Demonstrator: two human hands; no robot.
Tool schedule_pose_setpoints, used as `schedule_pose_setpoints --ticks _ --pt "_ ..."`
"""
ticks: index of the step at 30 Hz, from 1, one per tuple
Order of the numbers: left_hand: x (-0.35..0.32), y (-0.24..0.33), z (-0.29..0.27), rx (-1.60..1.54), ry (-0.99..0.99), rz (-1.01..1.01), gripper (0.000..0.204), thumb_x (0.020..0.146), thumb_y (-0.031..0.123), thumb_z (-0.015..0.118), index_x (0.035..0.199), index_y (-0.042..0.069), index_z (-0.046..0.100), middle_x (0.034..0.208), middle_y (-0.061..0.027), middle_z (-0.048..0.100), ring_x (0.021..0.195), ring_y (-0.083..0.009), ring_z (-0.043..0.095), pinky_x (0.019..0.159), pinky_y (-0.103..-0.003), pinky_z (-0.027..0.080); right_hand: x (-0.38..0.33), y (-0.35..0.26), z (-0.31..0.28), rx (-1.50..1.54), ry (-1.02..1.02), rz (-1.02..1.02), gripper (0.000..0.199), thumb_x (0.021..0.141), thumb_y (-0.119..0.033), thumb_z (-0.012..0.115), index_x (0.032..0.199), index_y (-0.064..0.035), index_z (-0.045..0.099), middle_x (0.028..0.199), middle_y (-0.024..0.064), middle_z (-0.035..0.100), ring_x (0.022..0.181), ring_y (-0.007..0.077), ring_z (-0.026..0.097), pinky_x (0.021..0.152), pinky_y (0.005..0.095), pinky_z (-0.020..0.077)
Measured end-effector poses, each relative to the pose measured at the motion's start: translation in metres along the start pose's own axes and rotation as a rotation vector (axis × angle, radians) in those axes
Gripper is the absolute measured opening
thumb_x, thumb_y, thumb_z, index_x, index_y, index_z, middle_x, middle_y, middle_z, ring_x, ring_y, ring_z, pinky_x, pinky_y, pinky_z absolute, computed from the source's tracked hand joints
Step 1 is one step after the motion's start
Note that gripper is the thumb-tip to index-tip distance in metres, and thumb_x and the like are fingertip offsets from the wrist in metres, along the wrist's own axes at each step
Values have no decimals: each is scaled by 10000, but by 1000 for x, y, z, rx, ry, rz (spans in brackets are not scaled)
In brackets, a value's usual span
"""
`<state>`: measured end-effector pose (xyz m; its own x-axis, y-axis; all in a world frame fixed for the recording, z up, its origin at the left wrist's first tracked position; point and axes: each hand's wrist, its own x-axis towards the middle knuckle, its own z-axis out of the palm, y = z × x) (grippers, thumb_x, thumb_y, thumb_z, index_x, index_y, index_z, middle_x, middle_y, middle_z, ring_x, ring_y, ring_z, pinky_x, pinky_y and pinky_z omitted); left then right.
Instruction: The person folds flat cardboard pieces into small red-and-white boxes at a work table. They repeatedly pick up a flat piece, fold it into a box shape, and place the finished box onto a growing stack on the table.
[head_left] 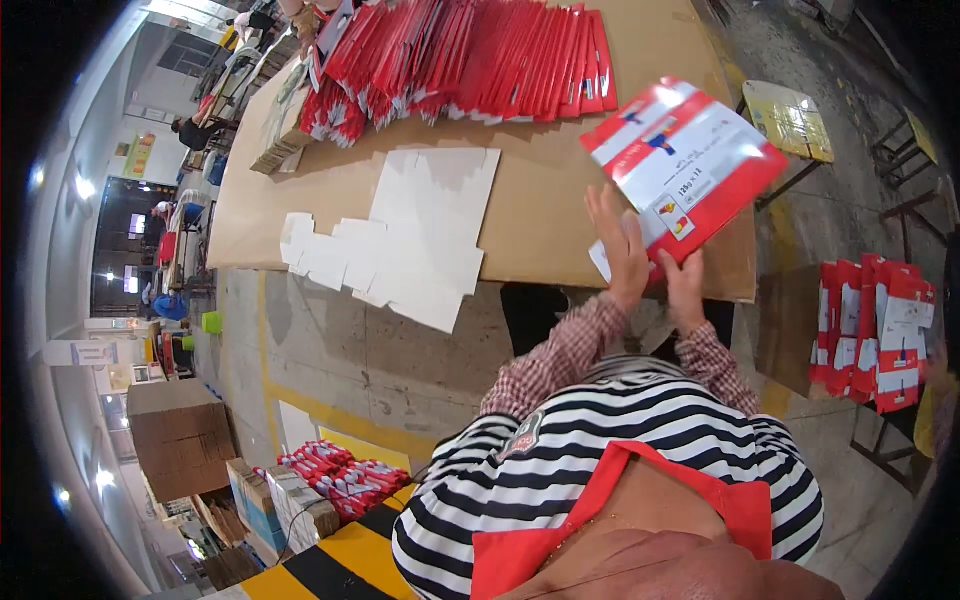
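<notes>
A red and white printed carton (690,170) is tilted over the right end of the table, close in front of me. My left hand (622,248) lies along its lower left side, fingers stretched out and fairly straight. At the carton's lower edge, my right hand (684,285) grips it, its thumb showing and part of its fingers hidden. A small white flap (600,262) sticks out beside my left hand. To the left, an unfolded white carton blank (430,225) lies flat, its near part hanging past the table edge.
Many red and white flat cartons (470,60) stand in a packed row at the table's (540,200) far side. More cartons (875,330) are stacked at the right, near a yellow stool (790,118). Red and white packs (340,480) and a brown cardboard box (178,435) are at lower left.
</notes>
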<state>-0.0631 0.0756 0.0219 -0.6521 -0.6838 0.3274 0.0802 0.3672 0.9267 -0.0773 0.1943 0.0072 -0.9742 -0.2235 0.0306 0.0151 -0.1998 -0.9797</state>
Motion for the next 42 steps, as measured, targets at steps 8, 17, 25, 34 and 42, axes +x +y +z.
schedule_pose_setpoints --ticks 8,17,25,34,42 --pt "4 -66 -123 567 -139 251 594 1023 370 431 1503 40 313 1584 -238 199 1482 -421 138 1180 -547 134 145 -59 -164 -167 -553 389 587 894 -66 638 1430 -48 401 1227 110 625 1062 152 626 921 305 505" --pt "24 -57 -98 745 -208 338 614 1003 409 463 1495 62 345 1566 -221 248 1463 -428 187 1169 -573 149 492 55 -27 -449 -309 -95 586 754 -166 808 1288 -20 616 1044 111 721 883 189 676 785 352 543" --pt "2 -65 -174 449 -69 242 353 971 233 561 1280 65 583 1428 -159 481 1379 -363 374 1119 -509 304 440 127 87 -1151 -374 -255 473 1002 -416 469 1214 -26 633 1101 209 687 1050 280 662 886 406 510" --pt "-26 -56 -335 1307 -133 285 269 868 217 676 1077 52 640 961 -102 637 914 -299 639 816 -394 506 214 42 -29 -711 -459 -369 252 992 -193 573 1148 -27 681 1091 92 659 1000 207 605 880 302 467" --pt "37 84 -318 1297 -415 660 127 797 135 634 918 96 634 820 -56 616 802 -213 623 695 -349 490 114 -69 14 -735 -463 -673 433 934 -178 655 1350 -88 579 1205 132 615 1138 256 557 960 351 452"
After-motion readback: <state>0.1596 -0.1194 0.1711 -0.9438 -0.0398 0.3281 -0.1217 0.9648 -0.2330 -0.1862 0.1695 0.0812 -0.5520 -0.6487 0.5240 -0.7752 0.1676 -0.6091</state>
